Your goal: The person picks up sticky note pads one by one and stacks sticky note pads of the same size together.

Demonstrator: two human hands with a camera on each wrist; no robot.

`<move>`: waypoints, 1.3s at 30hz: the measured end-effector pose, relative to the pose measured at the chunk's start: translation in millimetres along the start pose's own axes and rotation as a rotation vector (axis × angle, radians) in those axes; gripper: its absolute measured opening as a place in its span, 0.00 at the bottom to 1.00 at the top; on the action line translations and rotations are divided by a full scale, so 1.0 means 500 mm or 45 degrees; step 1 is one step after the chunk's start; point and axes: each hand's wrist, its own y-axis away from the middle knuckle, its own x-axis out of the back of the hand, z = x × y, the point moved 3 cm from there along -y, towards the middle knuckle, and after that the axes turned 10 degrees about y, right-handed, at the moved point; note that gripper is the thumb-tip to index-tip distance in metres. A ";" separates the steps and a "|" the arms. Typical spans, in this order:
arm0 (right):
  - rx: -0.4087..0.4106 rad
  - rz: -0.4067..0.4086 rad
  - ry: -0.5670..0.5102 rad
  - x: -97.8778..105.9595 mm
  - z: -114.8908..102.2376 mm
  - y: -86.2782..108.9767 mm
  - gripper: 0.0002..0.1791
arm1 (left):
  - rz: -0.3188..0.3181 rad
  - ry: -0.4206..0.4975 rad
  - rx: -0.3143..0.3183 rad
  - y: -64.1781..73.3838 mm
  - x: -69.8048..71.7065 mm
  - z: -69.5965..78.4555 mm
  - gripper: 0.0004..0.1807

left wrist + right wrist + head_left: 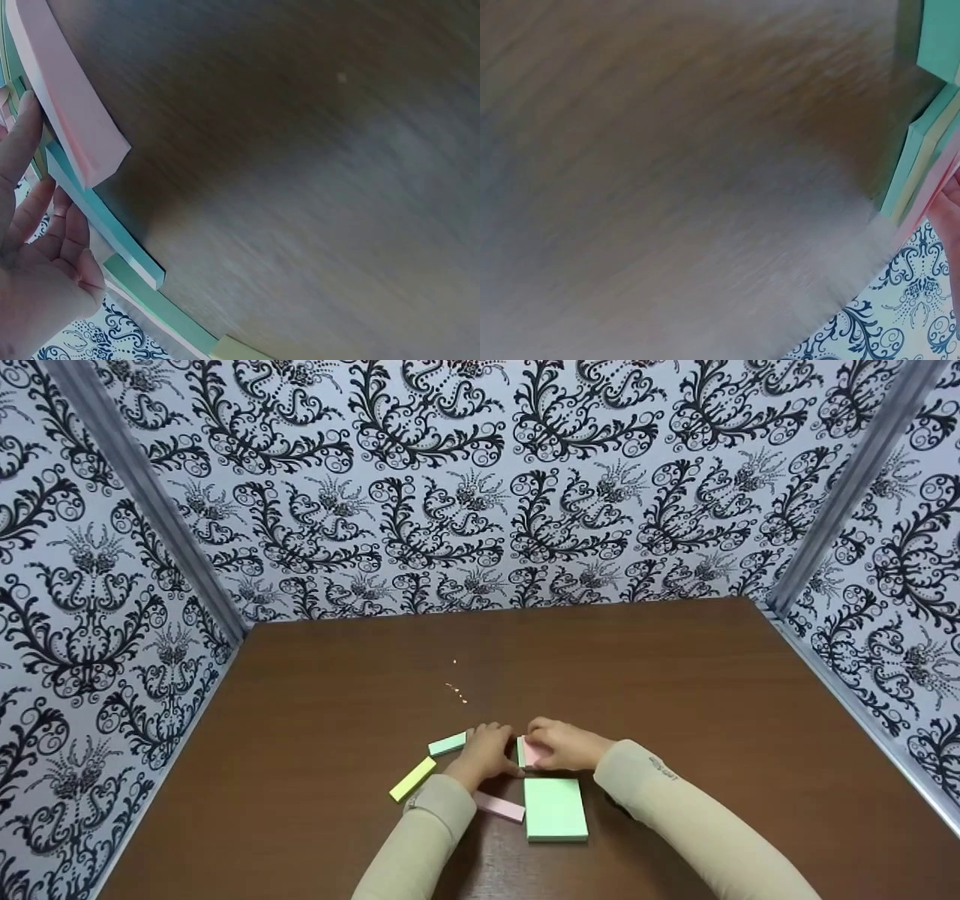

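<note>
My right hand (pixel 566 744) grips a small stack of sticky notes (pixel 531 752), pink on top with green at its left side. In the right wrist view, green, cream and pink layers of the stack (pixel 922 157) show, with part of the right hand (pixel 951 217) at the edge. Close to the stack's left side is my left hand (pixel 486 754), its fingers fairly straight. A blue-green strip pad (pixel 105 217) lies by the left hand (pixel 49 255) in the left wrist view, beside a pink strip pad (pixel 501 808). Whether the left fingertips touch the stack is unclear.
A larger square light green sticky-note pad (pixel 555 810) lies in front of the stack. Left of the left hand lie a pale green strip pad (pixel 448 744) and a yellow strip pad (pixel 412 780). Patterned walls (pixel 465 495) enclose the brown table (pixel 337 682).
</note>
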 end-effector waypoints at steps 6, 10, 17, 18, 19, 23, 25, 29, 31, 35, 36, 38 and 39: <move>-0.018 0.016 -0.034 0.001 -0.002 -0.003 0.22 | -0.003 -0.020 0.009 -0.003 -0.001 0.001 0.32; -0.017 0.005 -0.034 0.005 -0.007 -0.006 0.23 | -0.012 -0.013 0.028 -0.005 0.001 0.005 0.34; 0.001 0.033 -0.010 0.009 -0.011 -0.007 0.22 | -0.028 -0.003 0.048 -0.007 0.004 0.012 0.34; -0.001 0.033 -0.011 0.010 -0.011 -0.007 0.22 | -0.027 -0.005 0.048 -0.007 0.005 0.012 0.33; -0.003 0.033 -0.015 0.010 -0.012 -0.007 0.22 | -0.025 -0.006 0.048 -0.006 0.006 0.013 0.33; -0.012 0.033 0.000 0.009 -0.014 -0.008 0.22 | -0.025 -0.008 0.055 -0.004 0.008 0.013 0.33; -0.018 0.036 0.010 0.009 -0.014 -0.009 0.22 | -0.022 -0.015 0.056 -0.004 0.008 0.013 0.33; -0.017 0.050 0.033 0.006 -0.014 -0.013 0.21 | -0.020 -0.025 0.068 -0.004 0.007 0.011 0.34; -0.016 0.049 0.029 0.004 -0.014 -0.014 0.21 | -0.021 -0.020 0.076 -0.004 0.006 0.011 0.34; -0.015 0.039 0.019 0.000 -0.012 -0.014 0.21 | -0.029 -0.002 0.089 -0.005 0.003 0.010 0.33; -0.015 0.039 0.010 0.000 -0.012 -0.014 0.21 | -0.031 0.003 0.091 -0.005 0.003 0.009 0.33; -0.021 0.033 -0.006 0.000 -0.013 -0.014 0.21 | -0.038 0.003 0.095 -0.005 0.003 0.009 0.33; -0.027 0.031 -0.017 0.000 -0.013 -0.015 0.21 | -0.040 0.006 0.096 -0.006 0.003 0.010 0.33</move>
